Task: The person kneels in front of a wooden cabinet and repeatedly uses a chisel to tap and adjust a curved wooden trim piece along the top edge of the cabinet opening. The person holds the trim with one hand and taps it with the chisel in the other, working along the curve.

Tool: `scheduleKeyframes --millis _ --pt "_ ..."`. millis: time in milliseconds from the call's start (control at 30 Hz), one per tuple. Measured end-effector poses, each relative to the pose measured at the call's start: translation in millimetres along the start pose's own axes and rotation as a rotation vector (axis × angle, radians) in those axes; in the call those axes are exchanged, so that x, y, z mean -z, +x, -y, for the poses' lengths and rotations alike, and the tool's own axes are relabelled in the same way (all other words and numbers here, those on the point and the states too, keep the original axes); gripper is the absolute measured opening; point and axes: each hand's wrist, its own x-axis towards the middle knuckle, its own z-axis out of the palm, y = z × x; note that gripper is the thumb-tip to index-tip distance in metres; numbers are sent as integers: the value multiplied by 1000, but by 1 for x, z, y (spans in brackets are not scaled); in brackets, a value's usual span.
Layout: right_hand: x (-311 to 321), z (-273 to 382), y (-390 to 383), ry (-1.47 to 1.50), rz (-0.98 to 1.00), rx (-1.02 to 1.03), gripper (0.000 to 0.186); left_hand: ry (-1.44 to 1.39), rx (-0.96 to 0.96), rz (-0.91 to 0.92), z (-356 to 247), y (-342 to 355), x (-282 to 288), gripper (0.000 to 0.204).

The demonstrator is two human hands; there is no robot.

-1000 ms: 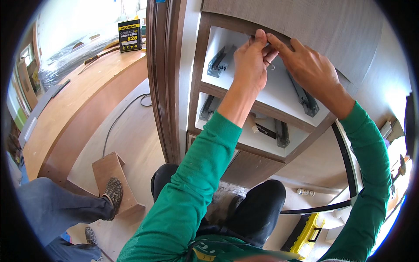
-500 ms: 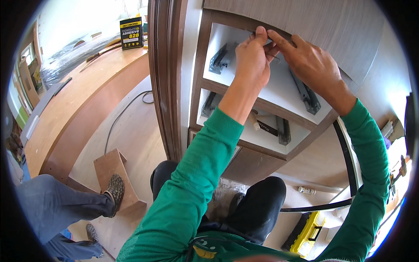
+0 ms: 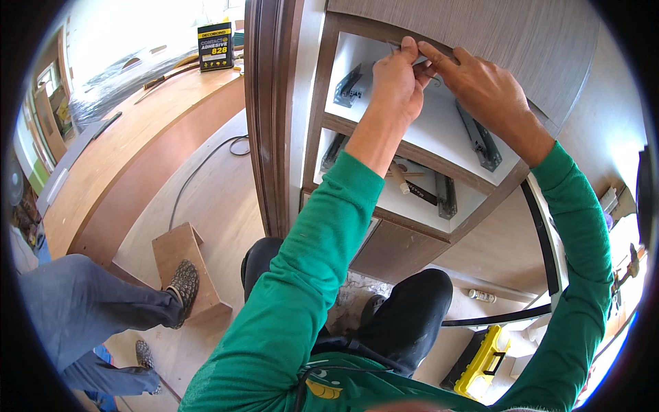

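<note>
My left hand (image 3: 399, 82), in a green sleeve, is closed at the top edge of an open cabinet compartment (image 3: 367, 51), thumb up. My right hand (image 3: 487, 93) meets it there, index finger bent against the left fingertips; what they hold is hidden or too small to name. Dark metal drawer rails (image 3: 480, 137) are fixed to both side walls of the white compartment, and a small curved piece hangs near my fingers. The lower compartment (image 3: 425, 206) holds more rails, a pale cylindrical piece (image 3: 400, 178) and a dark flat strip. A grey wood-grain panel (image 3: 453, 20) is above.
A curved wooden counter (image 3: 137, 144) at left carries a black-and-yellow tin (image 3: 215, 58) and tools. A co-worker's leg (image 3: 96, 302) reaches a plywood step (image 3: 182, 247); a cable (image 3: 199, 168) lies behind it. A dark door frame (image 3: 266, 117) borders the cabinet. A yellow-and-black toolbox (image 3: 480, 360) is at lower right.
The cabinet and counter appear a little higher and further right in the picture. My hands remain together at the same compartment edge, with hardly any change in finger position.
</note>
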Motion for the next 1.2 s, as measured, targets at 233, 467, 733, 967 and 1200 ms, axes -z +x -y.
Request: scheduleKeyframes --millis 233,467,733,967,1200 --pt "-6 1 -2 -37 2 12 70 1 13 53 1 10 14 21" --pt "-4 -6 -3 -43 -34 59 69 27 3 16 0 3 1 17" --pt "0 3 1 -16 28 9 68 7 21 11 -1 9 11 20" --pt "9 13 1 21 -6 -3 63 -55 40 85 -5 16 19 20" --pt "20 9 4 16 42 8 57 24 47 32 -10 11 11 20"
